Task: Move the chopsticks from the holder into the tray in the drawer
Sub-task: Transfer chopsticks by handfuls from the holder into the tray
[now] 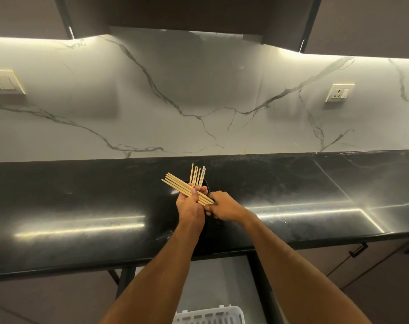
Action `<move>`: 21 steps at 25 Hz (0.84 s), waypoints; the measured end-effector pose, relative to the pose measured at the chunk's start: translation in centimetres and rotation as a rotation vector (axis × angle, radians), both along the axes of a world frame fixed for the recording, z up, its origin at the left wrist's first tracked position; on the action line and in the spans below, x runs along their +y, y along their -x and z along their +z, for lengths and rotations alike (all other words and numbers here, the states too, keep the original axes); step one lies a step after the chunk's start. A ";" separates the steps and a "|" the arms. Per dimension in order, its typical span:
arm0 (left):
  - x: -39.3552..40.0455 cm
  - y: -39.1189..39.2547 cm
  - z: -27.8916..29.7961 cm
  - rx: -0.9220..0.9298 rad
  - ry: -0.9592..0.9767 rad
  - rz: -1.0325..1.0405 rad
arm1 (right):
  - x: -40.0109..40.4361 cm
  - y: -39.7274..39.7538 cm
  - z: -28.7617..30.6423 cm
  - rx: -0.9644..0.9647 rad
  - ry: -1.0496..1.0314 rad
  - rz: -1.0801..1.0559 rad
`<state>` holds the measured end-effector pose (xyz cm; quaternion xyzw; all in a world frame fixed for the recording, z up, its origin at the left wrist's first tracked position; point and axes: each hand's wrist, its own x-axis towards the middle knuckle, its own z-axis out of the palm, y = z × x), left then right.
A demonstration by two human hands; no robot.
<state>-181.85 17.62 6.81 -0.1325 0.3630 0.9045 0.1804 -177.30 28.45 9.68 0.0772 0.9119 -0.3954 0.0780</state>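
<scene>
— Two bare forearms reach up from the bottom edge; what lies nearest, under them?

— Nearest is a white slotted tray (209,315), seen only in part at the bottom edge, inside the open drawer (222,277) below the worktop's front edge. No chopsticks show in the part of it that can be seen.

— And above the front edge?

— Over the middle of the black worktop (82,206) the left hand (190,204) grips a bundle of chopsticks (187,189), fingers and thumb curled round it. The bundle lies slanted, its far ends pointing up-left and its near ends down-right.

— The right hand?

— The right hand (223,205) sits just beside the left, its fingers curled at the near ends of that same bundle and touching them. It looks like a pinch on the tips.

— Where are the rest?

— Just behind the hands a dark holder (204,183), hard to make out against the black surface, stands mid-worktop with upright chopsticks (198,175) rising from it, one of them paler than the others.

— Farthest back?

— Farthest is a white marble backsplash (198,101) with grey veins, a switch plate (5,81) at its left, a socket (339,92) at its right, and dark cabinets (198,12) overhead.
</scene>
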 end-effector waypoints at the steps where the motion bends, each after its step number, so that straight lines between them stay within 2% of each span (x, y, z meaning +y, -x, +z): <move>1: -0.2 -0.1 -0.1 0.016 0.012 -0.018 | -0.1 -0.2 -0.1 -0.012 -0.008 -0.003; 5: -2.2 -0.5 -1.4 0.125 0.181 -0.110 | -0.1 -1.4 -0.9 -0.068 -0.145 0.014; 7: -3.4 -0.7 -2.1 0.165 0.323 -0.060 | 0.0 -2.0 -1.4 -0.068 -0.272 0.014; 10: -5.9 -1.3 -2.9 0.230 0.767 0.277 | -0.3 -3.6 -2.0 -0.043 -0.444 0.015; 11: -7.0 -1.6 -3.2 0.371 0.943 0.390 | -0.4 -4.1 -2.3 -0.040 -0.504 0.020; 12: -8.0 -1.9 -3.6 0.603 1.112 0.448 | -0.5 -4.7 -2.6 -0.040 -0.558 0.029; 13: -8.8 -2.3 -4.0 0.885 1.243 0.408 | -0.6 -5.3 -2.9 -0.036 -0.606 0.046; 14: -9.4 -2.6 -4.3 1.144 1.327 0.251 | -0.9 -5.9 -3.2 -0.033 -0.645 0.070; 15: -9.6 -3.0 -4.4 1.323 1.402 -0.012 | -1.2 -6.4 -3.6 -0.034 -0.675 0.098; 16: -9.6 -3.5 -4.3 1.422 1.494 -0.322 | -1.7 -6.9 -4.0 -0.038 -0.693 0.129; 17: -9.4 -4.0 -4.5 1.480 1.598 -0.579 | -2.2 -7.3 -4.4 -0.047 -0.702 0.156; 18: -9.3 -4.5 -4.9 1.521 1.712 -0.723 | -2.7 -7.7 -4.9 -0.062 -0.707 0.179; 19: -9.3 -4.9 -5.5 1.543 1.794 -0.768 | -3.2 -8.2 -5.5 -0.076 -0.709 0.195; 21: -9.8 -5.9 -6.6 1.473 1.848 -0.797 | -3.8 -9.4 -6.9 -0.082 -0.706 0.211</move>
